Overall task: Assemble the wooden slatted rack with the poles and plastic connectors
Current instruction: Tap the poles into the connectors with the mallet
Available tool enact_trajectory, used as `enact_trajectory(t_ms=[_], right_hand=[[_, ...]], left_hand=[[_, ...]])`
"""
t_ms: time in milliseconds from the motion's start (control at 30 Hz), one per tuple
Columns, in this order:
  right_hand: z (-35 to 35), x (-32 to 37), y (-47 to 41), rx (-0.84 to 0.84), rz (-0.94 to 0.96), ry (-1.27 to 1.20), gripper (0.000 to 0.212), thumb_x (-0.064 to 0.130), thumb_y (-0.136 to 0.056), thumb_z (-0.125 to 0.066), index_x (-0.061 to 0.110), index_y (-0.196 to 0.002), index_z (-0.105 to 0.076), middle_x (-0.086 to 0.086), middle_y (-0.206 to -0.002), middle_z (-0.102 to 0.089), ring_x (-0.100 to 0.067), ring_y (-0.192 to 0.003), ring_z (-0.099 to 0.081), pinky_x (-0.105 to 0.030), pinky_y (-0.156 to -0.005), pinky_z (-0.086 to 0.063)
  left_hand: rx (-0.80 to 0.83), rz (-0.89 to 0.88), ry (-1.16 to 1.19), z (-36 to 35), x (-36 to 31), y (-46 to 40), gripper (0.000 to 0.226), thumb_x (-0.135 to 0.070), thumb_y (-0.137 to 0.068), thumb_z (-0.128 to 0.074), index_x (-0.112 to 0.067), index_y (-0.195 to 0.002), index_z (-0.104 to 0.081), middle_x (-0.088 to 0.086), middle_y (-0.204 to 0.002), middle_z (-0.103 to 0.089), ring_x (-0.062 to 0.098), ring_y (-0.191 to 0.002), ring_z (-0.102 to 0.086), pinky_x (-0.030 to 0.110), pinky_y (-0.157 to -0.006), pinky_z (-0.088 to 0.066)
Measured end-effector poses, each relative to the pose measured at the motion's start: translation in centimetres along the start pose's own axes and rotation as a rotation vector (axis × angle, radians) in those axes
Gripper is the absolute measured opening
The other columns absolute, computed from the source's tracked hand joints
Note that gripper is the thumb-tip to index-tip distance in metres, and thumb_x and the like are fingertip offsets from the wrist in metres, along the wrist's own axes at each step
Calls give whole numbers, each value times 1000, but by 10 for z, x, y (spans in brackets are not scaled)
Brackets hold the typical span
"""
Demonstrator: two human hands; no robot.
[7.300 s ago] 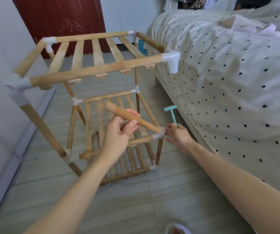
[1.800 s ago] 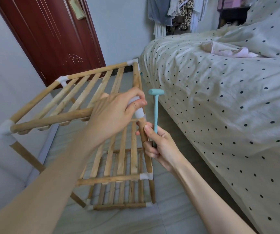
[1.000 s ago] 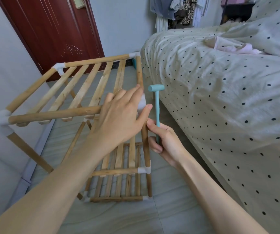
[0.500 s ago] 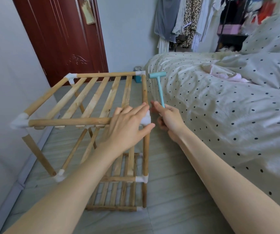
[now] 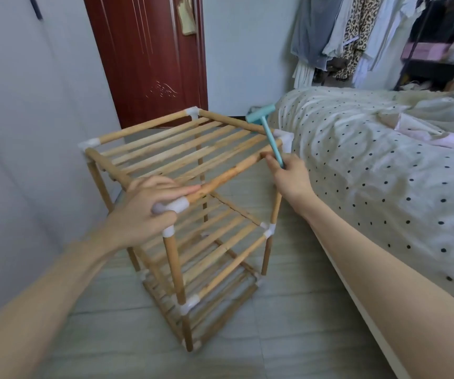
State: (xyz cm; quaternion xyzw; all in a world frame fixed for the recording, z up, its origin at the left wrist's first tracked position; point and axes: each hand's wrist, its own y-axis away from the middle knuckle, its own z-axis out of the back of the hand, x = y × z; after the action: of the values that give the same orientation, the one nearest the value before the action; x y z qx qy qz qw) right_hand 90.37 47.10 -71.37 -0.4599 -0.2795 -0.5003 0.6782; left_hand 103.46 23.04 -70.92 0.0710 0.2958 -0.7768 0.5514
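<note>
Left hand (image 5: 145, 212) palm down, fingers wrapped over near white corner connector (image 5: 175, 207) of upright rack (image 5: 182, 187) on floor. Right hand (image 5: 288, 173) extended, gripping teal hammer (image 5: 268, 129) by handle, thumb touching top front pole (image 5: 231, 172).

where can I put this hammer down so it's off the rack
Bare floor lies in front of the rack, between it and the bed; more lies left of the rack toward the wall. The bedspread beside your right hand holding the hammer is open too. The rack's near corner is crowded by your left hand.
</note>
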Motion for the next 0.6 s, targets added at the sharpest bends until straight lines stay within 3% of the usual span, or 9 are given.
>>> enact_trajectory(t_ms=[67,167,200,267,333,400,500,600], right_hand=[[-1,2,-9,-88,78,198,27,24,-98,-47,8,-101,-68,-8,-111,-57,-22,-99,-52,-28,-86,-37],[4,7,-23,-105,176,412,33,20,-98,-46,6,-124,-59,-11,-137,-48,-29,-124,-41,-32,-102,-31],[7,10,-26,-91,170,432,32,21,-98,-46,5,-122,-59,-13,-131,-52,-30,-120,-45,-35,-99,-36],[10,15,-28,-46,53,343,27,28,-98,-47,7,-103,-63,-9,-87,-61,-28,-86,-56,-32,-69,-44],[6,18,-24,-30,-88,170,26,30,-96,-48,9,-94,-63,0,-64,-47,-19,-62,-47,-24,-49,-33],[0,18,-15,-31,-189,-70,27,29,-97,-46,10,-99,-65,2,-66,-49,-11,-59,-44,-18,-47,-34],[-2,20,-5,-40,-263,-210,30,31,-97,-45,8,-89,-63,0,-65,-57,-11,-57,-49,-19,-50,-37],[2,23,-5,1,-271,-144,33,38,-96,-46,14,-75,-56,-6,-70,-63,-22,-71,-59,-33,-68,-52]], left_hand=[[43,83,10,19,17,11,55,-49,-64,-34,-79,-110,-31,-25,-126,-44,7,-128,-32,38,-112,-17],[11,114,82,44,36,26,52,-36,-71,-42,-77,-102,-43,-39,-118,-51,-9,-121,-40,22,-110,-28],[-19,156,102,50,41,32,54,-24,-76,-47,-72,-99,-52,-37,-115,-55,-9,-118,-43,17,-104,-32],[-67,257,108,58,51,41,48,-13,-81,-49,-52,-106,-62,-19,-121,-56,2,-118,-45,16,-97,-35],[-68,318,-60,59,61,44,37,-37,-81,-46,-32,-114,-64,-8,-126,-53,12,-124,-43,31,-106,-30],[-60,314,-221,54,61,39,56,-60,-81,-27,-28,-103,-67,-7,-114,-60,16,-118,-48,44,-109,-26],[-90,324,-414,44,53,29,67,-63,-91,-9,-28,-75,-64,-9,-78,-59,18,-89,-53,35,-85,-37],[-127,306,-518,39,53,24,71,-56,-89,-5,-28,-92,-69,-4,-95,-68,21,-100,-57,34,-85,-39]])
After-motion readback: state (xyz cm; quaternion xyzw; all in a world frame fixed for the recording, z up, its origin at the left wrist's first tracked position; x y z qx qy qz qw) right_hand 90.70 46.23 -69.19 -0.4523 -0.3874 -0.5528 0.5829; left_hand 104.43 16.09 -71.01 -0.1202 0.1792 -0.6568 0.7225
